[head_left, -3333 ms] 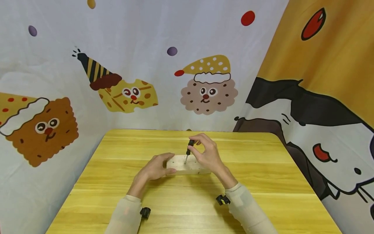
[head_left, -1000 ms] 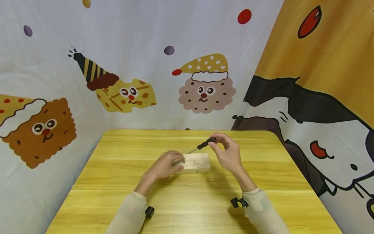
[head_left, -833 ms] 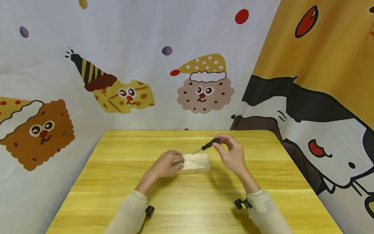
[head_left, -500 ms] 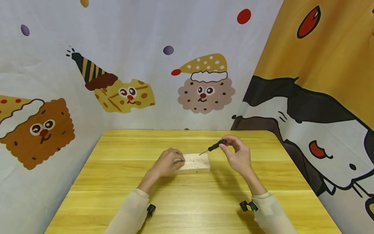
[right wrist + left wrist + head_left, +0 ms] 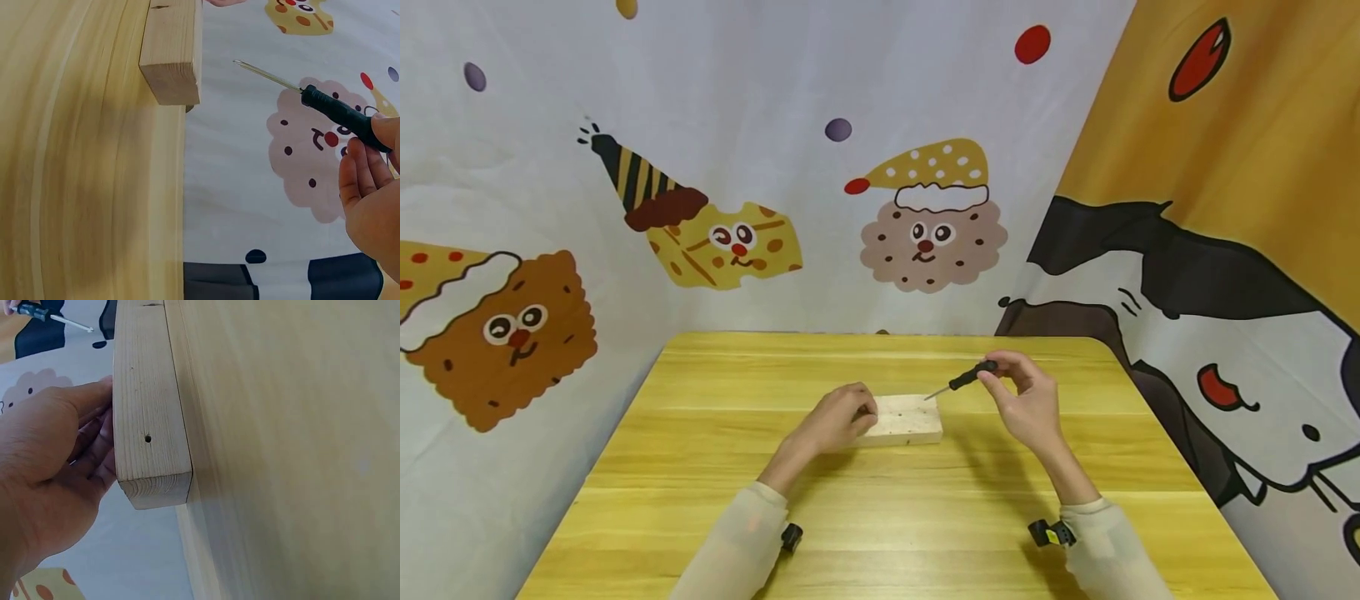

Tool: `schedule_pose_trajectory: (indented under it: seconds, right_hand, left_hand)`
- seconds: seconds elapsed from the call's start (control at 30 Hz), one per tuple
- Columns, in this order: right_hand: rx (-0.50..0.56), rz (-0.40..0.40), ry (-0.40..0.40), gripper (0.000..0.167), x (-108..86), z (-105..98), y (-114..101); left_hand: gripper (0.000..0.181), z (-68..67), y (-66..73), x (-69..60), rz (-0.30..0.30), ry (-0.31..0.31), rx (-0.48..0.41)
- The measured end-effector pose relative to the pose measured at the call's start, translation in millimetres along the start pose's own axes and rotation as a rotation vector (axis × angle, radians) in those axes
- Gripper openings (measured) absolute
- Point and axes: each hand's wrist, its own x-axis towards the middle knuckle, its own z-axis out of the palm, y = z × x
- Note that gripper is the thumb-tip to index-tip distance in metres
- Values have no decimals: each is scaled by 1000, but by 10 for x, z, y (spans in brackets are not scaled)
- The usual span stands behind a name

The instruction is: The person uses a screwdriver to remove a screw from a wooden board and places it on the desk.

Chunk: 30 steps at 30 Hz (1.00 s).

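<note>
A pale wooden block [image 5: 910, 421] with small dark holes lies on the table. At its left part my left hand [image 5: 837, 419] has thumb and fingertips brought together on the top face. They pinch the spot where a small dark screw-like piece showed earlier, hidden now. The left wrist view shows that hand [image 5: 56, 444] beside the block's top face, fingers bent. My right hand [image 5: 1030, 400] grips the end of a screwdriver [image 5: 967, 377] with a black handle, thumb against the fingers. Its metal tip points down-left above the block's right end, apart from it in the right wrist view.
The yellow wood-grain table [image 5: 865, 517] surrounds the block. Behind it hangs a white curtain [image 5: 760, 100] with cartoon prints, and an orange part with a black-and-white figure is on the right. Each sleeve carries a small black wrist camera [image 5: 1051, 533].
My right hand has lifted the screwdriver off the block and moved right, tilting it. My left hand has shifted from the block's left end inward, its fingertips now covering the small dark piece.
</note>
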Motion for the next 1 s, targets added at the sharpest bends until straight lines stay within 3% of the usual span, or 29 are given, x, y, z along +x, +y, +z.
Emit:
schedule_pose_trajectory:
  seconds: [0.33,1.0]
  right_hand:
    - [22,39,25,31,-41,-73,35]
    - [10,18,62,30,-83,-158,58]
  left_hand:
    - [7,44,12,-16,57,56,124]
    - [11,115,87,-32,135,141,393]
